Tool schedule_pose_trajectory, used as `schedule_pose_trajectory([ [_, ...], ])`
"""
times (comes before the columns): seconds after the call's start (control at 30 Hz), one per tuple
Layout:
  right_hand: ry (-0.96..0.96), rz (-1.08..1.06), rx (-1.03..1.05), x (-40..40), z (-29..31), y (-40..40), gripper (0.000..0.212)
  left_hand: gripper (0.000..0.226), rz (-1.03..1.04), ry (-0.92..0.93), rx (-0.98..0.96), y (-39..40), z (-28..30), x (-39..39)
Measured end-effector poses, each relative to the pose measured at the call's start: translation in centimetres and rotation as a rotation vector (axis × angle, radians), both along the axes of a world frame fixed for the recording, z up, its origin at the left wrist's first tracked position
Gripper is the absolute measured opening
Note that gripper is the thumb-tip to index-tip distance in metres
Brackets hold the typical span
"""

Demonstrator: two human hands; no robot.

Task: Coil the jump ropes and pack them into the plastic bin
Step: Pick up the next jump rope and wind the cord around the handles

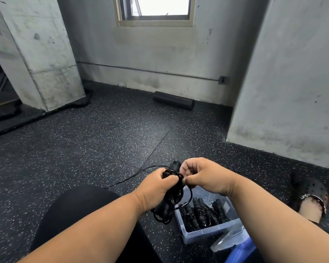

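Nearest, at lower right: clear bin point(213, 229) on the floor, already holding several coiled black ropes point(203, 213), handles pointing up and away. Directly over its left rim hangs the coil point(171, 198) in hand, long axis running near-vertical, loops drooping below the left wrist toward the bin edge, handle point(175, 166) sticking up at the top.

Left hand point(156, 188) wraps the bundle at its upper part, fingers point(168, 179) curled tight round the strands. Right hand point(201, 177) just beside it, touching at the top of the coil, thumb and forefinger pinched on what seems to be the last turn of cord, though the strand itself is too thin to tell for sure.

Beyond the hands: loose tail point(133, 176) trailing left across the speckled floor point(84, 149), not yet wound in. So, likely, a few wraps left before the drop; bin lies down and right of the left hand, a short lowering away.

Farther off: black foam roller point(174, 100) against the wall.
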State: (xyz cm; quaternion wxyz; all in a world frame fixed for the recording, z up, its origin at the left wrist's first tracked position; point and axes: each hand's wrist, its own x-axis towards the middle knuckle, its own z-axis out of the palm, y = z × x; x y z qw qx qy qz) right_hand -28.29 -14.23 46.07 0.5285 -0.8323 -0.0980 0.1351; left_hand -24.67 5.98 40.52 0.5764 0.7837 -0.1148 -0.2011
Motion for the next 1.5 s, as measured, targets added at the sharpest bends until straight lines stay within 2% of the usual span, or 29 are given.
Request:
schedule_pose_trajectory([
  [0.17, -0.046, -0.052, -0.064, 0.0, -0.1, 0.4, 0.018, 0.053, -0.011, 0.002, 0.042, 0.1, 0.1, -0.1],
  [0.33, -0.363, -0.126, -0.328, -0.1, -0.3, 1.7, 0.014, 0.053, 0.120, -0.021, 0.027, -0.5, 0.9, -0.5],
  [0.4, -0.416, -0.137, -0.371, 0.0, -0.4, 2.0, 0.017, 0.052, 0.142, -0.045, 0.040, -0.5, 1.1, -0.5],
  [0.57, -0.323, -0.103, -0.301, 0.0, 0.2, 1.5, 0.017, 0.024, 0.079, -0.083, 0.025, 0.1, 0.9, -0.6],
  [0.67, -0.222, -0.082, -0.219, -0.1, 0.9, 0.8, 0.012, 0.030, 0.066, -0.096, 0.015, 0.5, 0.6, -0.3],
  [0.8, -0.144, -0.099, -0.178, -0.1, 0.7, 0.1, 0.026, 0.038, -0.032, -0.035, -0.016, 0.7, 0.8, -0.5],
  [1.0, -0.038, -0.062, -0.006, -0.7, 0.4, -0.6, 0.012, 0.050, -0.089, -0.049, 0.000, 0.7, 1.2, -0.7],
  [1.1, -0.018, -0.051, -0.016, -0.6, 0.7, -0.7, 0.009, 0.057, -0.092, -0.066, -0.005, 0.5, 1.3, -1.0],
  [1.3, -0.016, -0.068, -0.006, -0.8, 0.5, -0.4, 0.016, 0.055, -0.072, -0.082, 0.009, 0.6, 1.1, -1.0],
  [1.5, -0.043, -0.073, -0.004, -0.9, 0.5, -0.5, 0.006, 0.060, -0.087, -0.107, 0.049, 0.5, 1.4, -1.1],
])
